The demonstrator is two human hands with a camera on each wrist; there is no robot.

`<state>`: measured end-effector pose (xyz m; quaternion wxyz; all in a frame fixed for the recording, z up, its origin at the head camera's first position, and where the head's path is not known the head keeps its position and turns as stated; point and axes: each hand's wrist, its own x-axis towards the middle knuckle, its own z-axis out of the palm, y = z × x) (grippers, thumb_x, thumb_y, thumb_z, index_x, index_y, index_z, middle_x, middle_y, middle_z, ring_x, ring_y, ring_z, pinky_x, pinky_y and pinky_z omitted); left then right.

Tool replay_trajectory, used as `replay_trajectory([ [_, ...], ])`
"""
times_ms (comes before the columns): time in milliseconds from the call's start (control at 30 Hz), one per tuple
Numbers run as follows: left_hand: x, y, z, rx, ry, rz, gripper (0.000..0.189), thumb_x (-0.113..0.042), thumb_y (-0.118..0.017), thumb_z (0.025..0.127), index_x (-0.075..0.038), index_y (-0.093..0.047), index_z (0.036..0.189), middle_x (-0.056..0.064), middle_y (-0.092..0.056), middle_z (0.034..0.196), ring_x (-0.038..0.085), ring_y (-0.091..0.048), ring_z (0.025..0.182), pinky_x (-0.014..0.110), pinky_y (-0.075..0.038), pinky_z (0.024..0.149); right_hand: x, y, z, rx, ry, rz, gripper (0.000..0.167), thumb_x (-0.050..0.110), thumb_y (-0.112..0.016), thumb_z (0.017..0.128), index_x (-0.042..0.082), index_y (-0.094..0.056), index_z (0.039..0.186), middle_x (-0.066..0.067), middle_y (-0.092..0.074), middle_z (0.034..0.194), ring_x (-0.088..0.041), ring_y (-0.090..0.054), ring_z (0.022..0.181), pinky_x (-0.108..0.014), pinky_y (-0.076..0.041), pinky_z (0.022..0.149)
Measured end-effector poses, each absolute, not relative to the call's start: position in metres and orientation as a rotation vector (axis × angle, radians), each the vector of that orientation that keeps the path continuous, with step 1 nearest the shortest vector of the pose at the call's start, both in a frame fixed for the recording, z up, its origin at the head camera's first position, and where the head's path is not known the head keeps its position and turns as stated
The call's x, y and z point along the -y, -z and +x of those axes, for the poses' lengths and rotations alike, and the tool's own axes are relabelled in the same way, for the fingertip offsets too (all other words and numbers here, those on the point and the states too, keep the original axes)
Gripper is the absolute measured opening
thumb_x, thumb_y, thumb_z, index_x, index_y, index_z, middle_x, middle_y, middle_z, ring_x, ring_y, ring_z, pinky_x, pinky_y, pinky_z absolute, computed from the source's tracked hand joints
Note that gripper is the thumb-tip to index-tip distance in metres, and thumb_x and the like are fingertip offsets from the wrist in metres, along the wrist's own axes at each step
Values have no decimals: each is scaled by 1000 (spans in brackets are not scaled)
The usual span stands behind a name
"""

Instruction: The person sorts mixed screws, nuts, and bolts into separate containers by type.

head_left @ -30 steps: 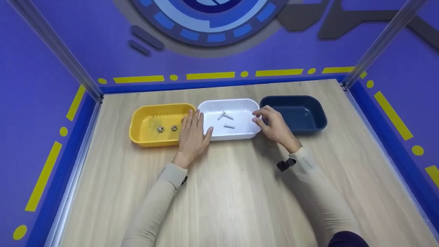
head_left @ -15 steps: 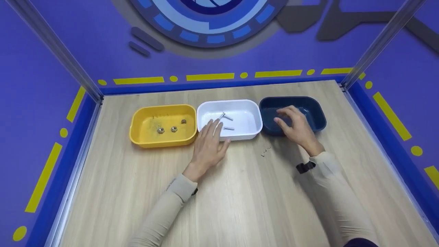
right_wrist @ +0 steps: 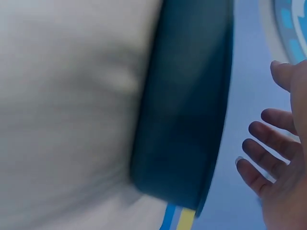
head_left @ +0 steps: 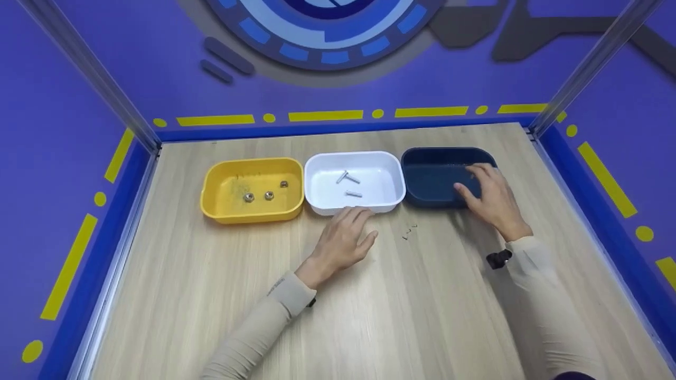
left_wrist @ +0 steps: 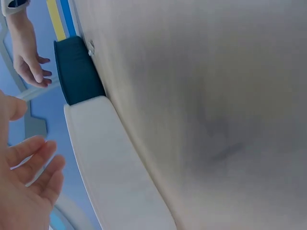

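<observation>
My left hand (head_left: pixel 343 240), fingers relaxed and holding nothing, hovers at the front rim of the white tray (head_left: pixel 369 207). Inside that tray lie a few silver bolts (head_left: pixel 353 193). Over the right part of the dark blue tray (head_left: pixel 433 203) is my right hand (head_left: pixel 494 198), its fingers loosely bent with nothing in them. In the right wrist view the spread fingers (right_wrist: pixel 273 136) stand apart from the blue tray's wall. To the left, the yellow tray (head_left: pixel 253 217) holds several metal nuts (head_left: pixel 269 195).
A few tiny dark screw-like pieces (head_left: pixel 409 231) lie on the wooden table (head_left: pixel 369 306), in front of the gap between the white and blue trays. Blue-purple panels (head_left: pixel 338 95) enclose the table at the back and sides.
My left hand has moved right and toward me, from the yellow tray's right edge to the white tray's front. My right hand has moved right across the blue tray, uncovering the tiny pieces.
</observation>
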<state>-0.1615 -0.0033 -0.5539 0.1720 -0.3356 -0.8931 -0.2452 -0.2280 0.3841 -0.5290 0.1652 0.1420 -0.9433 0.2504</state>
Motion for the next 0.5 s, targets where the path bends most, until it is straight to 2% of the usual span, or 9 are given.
replay_trajectory([
  [167, -8, 559, -157, 2526, 771, -1016, 35, -27, -70, 101, -4, -69, 127, 7, -71, 126, 24, -66, 121, 35, -54, 110, -399, 535, -226, 2736, -658, 385, 61, 38, -71, 104, -5, -59, 145, -27, -55, 149, -49, -49, 139, -70, -36, 116],
  [500, -27, 564, -159, 2602, 808, -1062, 33, -25, -72, 100, -6, -70, 126, 6, -72, 122, 25, -66, 115, 36, -57, 103, -426, 548, -226, 2871, -591, 280, 84, 55, -64, 103, -2, -42, 161, -24, -36, 169, -49, -32, 155, -71, -26, 122],
])
